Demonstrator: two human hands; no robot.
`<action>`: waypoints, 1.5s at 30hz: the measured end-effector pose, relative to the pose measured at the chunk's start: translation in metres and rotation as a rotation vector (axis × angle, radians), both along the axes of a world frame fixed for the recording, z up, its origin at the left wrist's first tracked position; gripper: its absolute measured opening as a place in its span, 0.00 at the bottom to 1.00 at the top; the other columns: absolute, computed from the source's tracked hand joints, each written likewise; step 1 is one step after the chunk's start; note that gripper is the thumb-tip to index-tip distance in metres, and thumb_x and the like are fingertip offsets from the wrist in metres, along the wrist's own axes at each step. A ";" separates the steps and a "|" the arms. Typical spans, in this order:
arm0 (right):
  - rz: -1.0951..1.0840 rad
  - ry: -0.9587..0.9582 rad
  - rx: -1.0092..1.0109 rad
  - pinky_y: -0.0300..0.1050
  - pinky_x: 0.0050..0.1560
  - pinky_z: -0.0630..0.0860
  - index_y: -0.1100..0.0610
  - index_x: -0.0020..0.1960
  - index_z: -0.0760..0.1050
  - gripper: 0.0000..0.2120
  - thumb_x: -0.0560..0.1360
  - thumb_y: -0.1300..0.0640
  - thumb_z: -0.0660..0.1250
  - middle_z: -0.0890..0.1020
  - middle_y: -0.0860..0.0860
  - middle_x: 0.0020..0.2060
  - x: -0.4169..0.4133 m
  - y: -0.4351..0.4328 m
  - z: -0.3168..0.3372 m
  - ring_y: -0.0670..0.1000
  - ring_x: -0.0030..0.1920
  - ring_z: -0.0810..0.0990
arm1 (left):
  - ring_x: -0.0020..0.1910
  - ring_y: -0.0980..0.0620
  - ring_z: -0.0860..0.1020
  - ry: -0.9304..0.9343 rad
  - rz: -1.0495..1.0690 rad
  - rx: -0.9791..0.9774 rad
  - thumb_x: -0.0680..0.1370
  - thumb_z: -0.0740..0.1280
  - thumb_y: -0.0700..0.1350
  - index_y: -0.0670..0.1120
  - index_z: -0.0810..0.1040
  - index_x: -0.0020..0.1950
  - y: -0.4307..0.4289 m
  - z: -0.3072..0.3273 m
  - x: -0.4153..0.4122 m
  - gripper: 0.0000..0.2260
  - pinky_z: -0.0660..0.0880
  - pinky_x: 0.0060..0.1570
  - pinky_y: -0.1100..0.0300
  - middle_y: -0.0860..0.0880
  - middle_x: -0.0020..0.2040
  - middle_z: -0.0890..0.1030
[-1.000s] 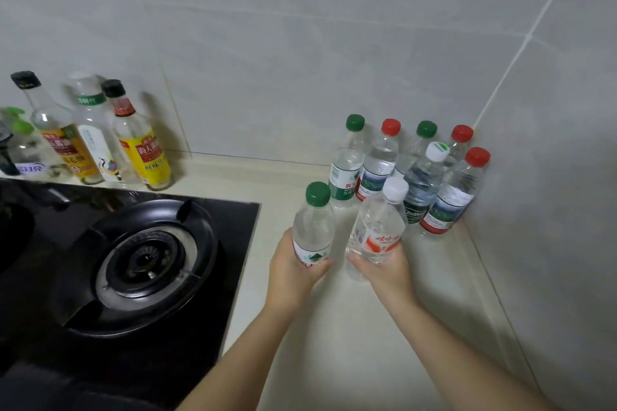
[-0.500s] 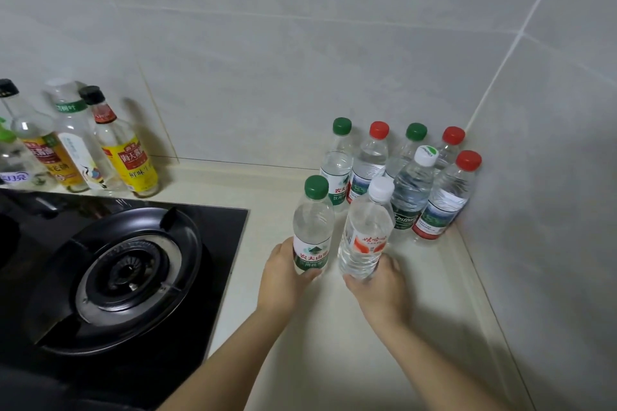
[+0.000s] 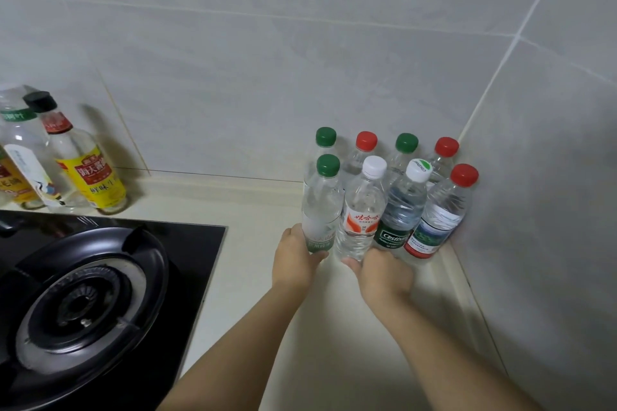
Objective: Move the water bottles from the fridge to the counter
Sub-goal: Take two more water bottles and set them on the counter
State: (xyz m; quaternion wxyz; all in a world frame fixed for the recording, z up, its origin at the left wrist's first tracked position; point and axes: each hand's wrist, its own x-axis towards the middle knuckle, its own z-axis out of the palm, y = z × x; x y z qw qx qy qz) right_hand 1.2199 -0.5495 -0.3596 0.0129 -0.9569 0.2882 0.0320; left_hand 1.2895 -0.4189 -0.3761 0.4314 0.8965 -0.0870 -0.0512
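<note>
Several water bottles stand in two rows in the corner of the cream counter. My left hand grips the base of a green-capped bottle at the left end of the front row. My right hand grips the base of a white-capped bottle with a red label beside it. Both bottles stand upright, pressed against the row. To their right stand a white-capped bottle with a dark green label and a red-capped bottle. Behind them, a back row of green and red caps lines the wall.
A black gas hob with a round burner fills the left of the counter. Condiment bottles, one with a yellow label, stand against the back wall at far left. Tiled walls close the corner behind and to the right of the water bottles.
Both hands have carried their bottles forward and to the right, from mid-counter into line with the front row. The bottles now stand against the others.
</note>
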 end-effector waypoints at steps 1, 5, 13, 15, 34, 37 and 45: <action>0.007 0.002 -0.017 0.43 0.42 0.67 0.54 0.56 0.78 0.24 0.79 0.35 0.58 0.84 0.51 0.53 0.002 -0.001 0.000 0.54 0.54 0.82 | 0.45 0.54 0.72 0.002 0.002 -0.001 0.71 0.76 0.44 0.45 0.76 0.59 -0.002 0.000 0.004 0.19 0.68 0.46 0.62 0.47 0.54 0.77; 0.015 -0.003 -0.013 0.43 0.42 0.67 0.55 0.57 0.79 0.24 0.79 0.36 0.59 0.84 0.52 0.53 0.008 -0.002 -0.001 0.55 0.54 0.82 | 0.45 0.53 0.73 -0.002 0.008 0.020 0.70 0.76 0.45 0.45 0.76 0.58 -0.005 -0.002 0.010 0.19 0.68 0.45 0.62 0.47 0.52 0.77; 0.007 -0.032 0.070 0.44 0.42 0.69 0.56 0.55 0.79 0.24 0.79 0.36 0.59 0.84 0.53 0.51 0.010 -0.006 0.000 0.57 0.53 0.82 | 0.53 0.49 0.77 0.029 -0.008 0.005 0.70 0.77 0.48 0.46 0.73 0.62 -0.002 0.001 0.008 0.24 0.71 0.48 0.60 0.48 0.55 0.77; 0.019 -0.108 0.109 0.43 0.40 0.72 0.55 0.50 0.80 0.25 0.80 0.35 0.56 0.85 0.52 0.45 0.006 -0.004 0.000 0.56 0.48 0.83 | 0.55 0.50 0.77 0.015 -0.015 -0.054 0.70 0.77 0.50 0.48 0.68 0.67 0.000 0.009 0.006 0.30 0.74 0.50 0.58 0.50 0.58 0.77; 0.101 -0.234 0.387 0.46 0.37 0.67 0.57 0.38 0.76 0.22 0.82 0.43 0.59 0.81 0.58 0.37 0.003 0.000 0.024 0.60 0.40 0.77 | 0.62 0.45 0.75 0.076 -0.080 -0.083 0.72 0.76 0.48 0.49 0.59 0.73 0.011 0.043 -0.005 0.36 0.74 0.55 0.54 0.45 0.66 0.75; 0.135 -0.153 0.382 0.46 0.39 0.69 0.53 0.38 0.74 0.18 0.81 0.44 0.60 0.82 0.56 0.41 -0.014 0.004 0.034 0.59 0.44 0.79 | 0.70 0.46 0.68 0.101 -0.111 0.070 0.73 0.75 0.52 0.48 0.52 0.78 0.034 0.051 -0.017 0.42 0.70 0.61 0.52 0.45 0.72 0.67; 0.300 -0.060 0.201 0.50 0.71 0.65 0.51 0.75 0.64 0.25 0.82 0.42 0.58 0.67 0.52 0.74 -0.064 0.046 0.070 0.55 0.74 0.64 | 0.77 0.48 0.56 -0.117 -0.308 0.438 0.76 0.67 0.59 0.48 0.52 0.79 0.119 0.072 -0.063 0.38 0.57 0.74 0.50 0.49 0.77 0.59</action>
